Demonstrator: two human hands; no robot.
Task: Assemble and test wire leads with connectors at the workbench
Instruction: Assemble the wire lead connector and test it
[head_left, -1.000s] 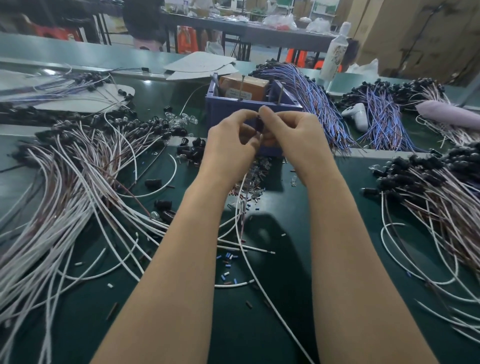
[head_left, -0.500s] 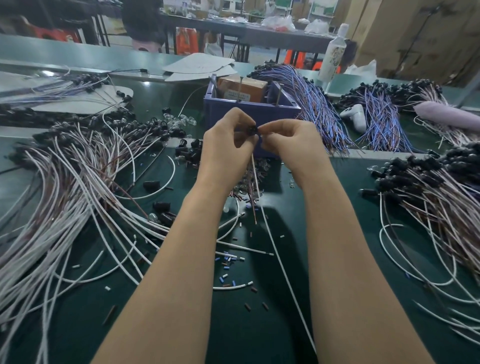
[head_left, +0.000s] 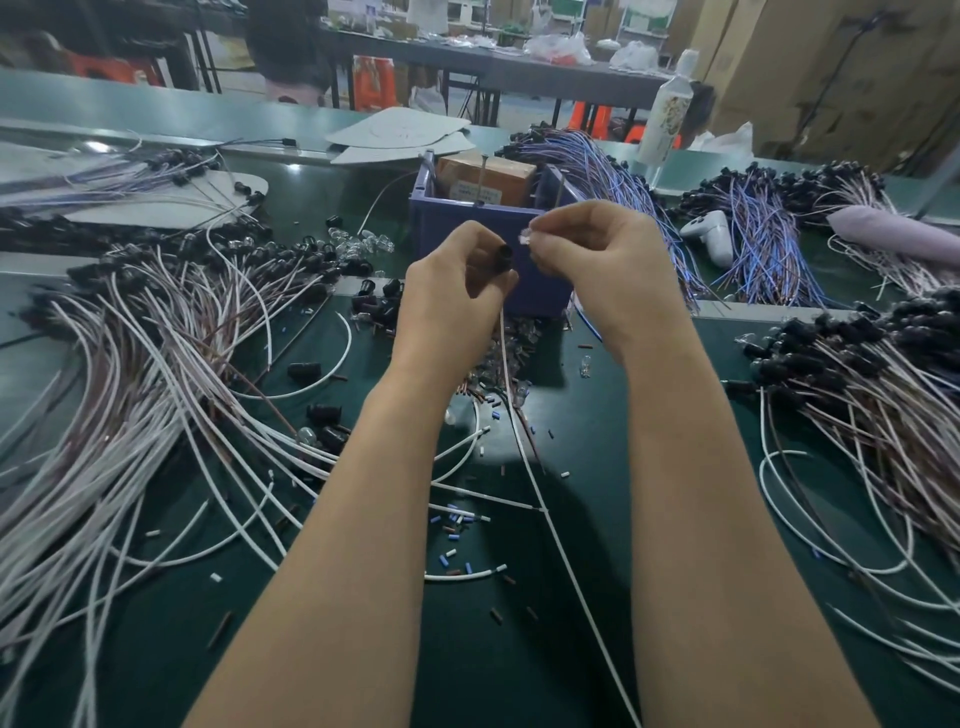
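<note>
My left hand (head_left: 452, 296) grips a small black connector socket (head_left: 503, 258) in front of the blue bin. Its white and brown wire lead (head_left: 540, 499) hangs from the hand down to the green bench. My right hand (head_left: 597, 260) pinches a tiny clear bulb (head_left: 524, 236) just right of and slightly above the socket's open end. A small gap separates bulb and socket.
A blue bin (head_left: 540, 296) with a cardboard box stands behind the hands. White-brown lead bundles (head_left: 130, 374) spread at left and another bundle (head_left: 883, 395) at right. Loose black sockets (head_left: 376, 301), clear bulbs (head_left: 363, 241) and cut insulation bits (head_left: 457, 525) litter the bench.
The hands, pressed together at the socket before, have drawn apart. The right hand has lifted up and to the right, and now shows the clear bulb between its fingertips.
</note>
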